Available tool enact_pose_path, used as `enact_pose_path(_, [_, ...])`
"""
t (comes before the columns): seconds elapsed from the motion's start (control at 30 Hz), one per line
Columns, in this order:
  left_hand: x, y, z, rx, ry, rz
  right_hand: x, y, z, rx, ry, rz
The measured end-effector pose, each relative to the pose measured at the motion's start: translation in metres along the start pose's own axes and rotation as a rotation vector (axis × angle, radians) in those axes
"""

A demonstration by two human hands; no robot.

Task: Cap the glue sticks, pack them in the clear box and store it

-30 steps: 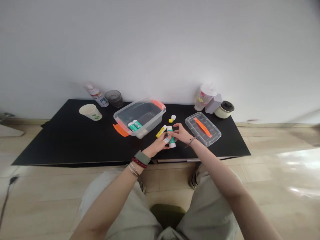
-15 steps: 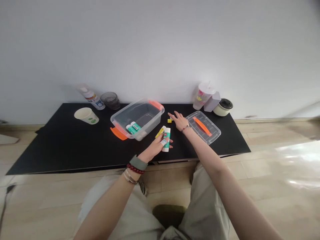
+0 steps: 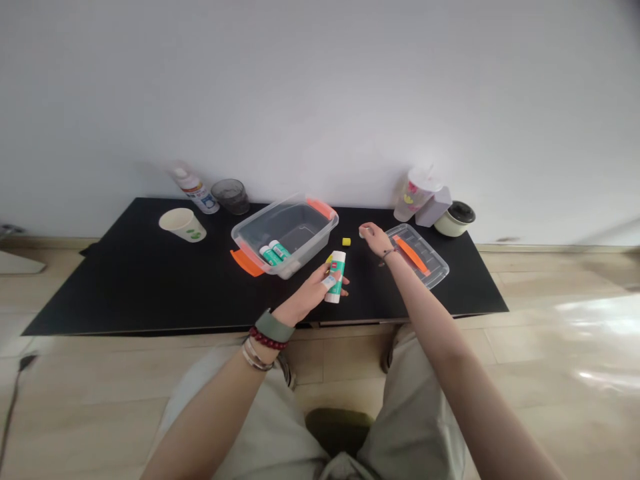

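Observation:
My left hand [image 3: 320,283] is closed around a green and white glue stick [image 3: 337,275], upright at the front of the table. A yellow thing [image 3: 329,259] shows partly behind that stick, mostly hidden by my fingers. My right hand [image 3: 376,239] pinches a small white piece [image 3: 362,231], possibly a cap, beside the lid. Between the hands a small yellow cap [image 3: 347,242] rests on the black table. Two more green and white glue sticks [image 3: 275,253] lie in the clear plastic box [image 3: 311,245] with orange latches, left of my left hand.
The clear lid [image 3: 436,272] with its orange handle lies at right. Behind it stand a patterned tumbler [image 3: 414,195], a pale box [image 3: 434,208] and a cream pot with a dark lid [image 3: 454,220]. At left are a paper cup [image 3: 183,225], a dark glass [image 3: 231,197] and a spray can [image 3: 198,193].
My right hand has moved right, away from the yellow cap, and its spread fingers have closed on the small white piece. My left hand still holds the glue stick; the view has shifted slightly.

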State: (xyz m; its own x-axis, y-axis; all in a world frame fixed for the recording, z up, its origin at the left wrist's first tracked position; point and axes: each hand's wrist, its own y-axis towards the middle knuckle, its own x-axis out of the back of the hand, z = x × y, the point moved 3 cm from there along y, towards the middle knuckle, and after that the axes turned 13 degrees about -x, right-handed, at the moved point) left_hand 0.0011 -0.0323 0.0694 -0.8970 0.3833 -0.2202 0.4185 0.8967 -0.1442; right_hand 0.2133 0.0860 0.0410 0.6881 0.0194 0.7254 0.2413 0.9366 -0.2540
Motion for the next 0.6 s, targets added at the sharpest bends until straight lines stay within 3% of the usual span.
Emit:
enact_pose_path(0.13, [-0.004, 0.003, 0.005, -0.016, -0.011, 0.015, 0.003, -0.032, 0.010, -0.115, 0.664, 0.299])
enact_pose_path(0.23, [-0.008, 0.006, 0.008, -0.011, 0.008, 0.019, 0.003, -0.066, 0.017, -0.091, 0.927, 0.463])
enact_pose_path(0.37, [-0.016, 0.006, 0.007, -0.012, 0.047, 0.025, 0.008, -0.098, 0.020, 0.101, 0.904, 0.541])
enact_pose_path(0.6, [-0.027, 0.001, 0.004, -0.051, 0.013, 0.141, 0.032, -0.115, 0.007, 0.227, 0.698, 0.454])
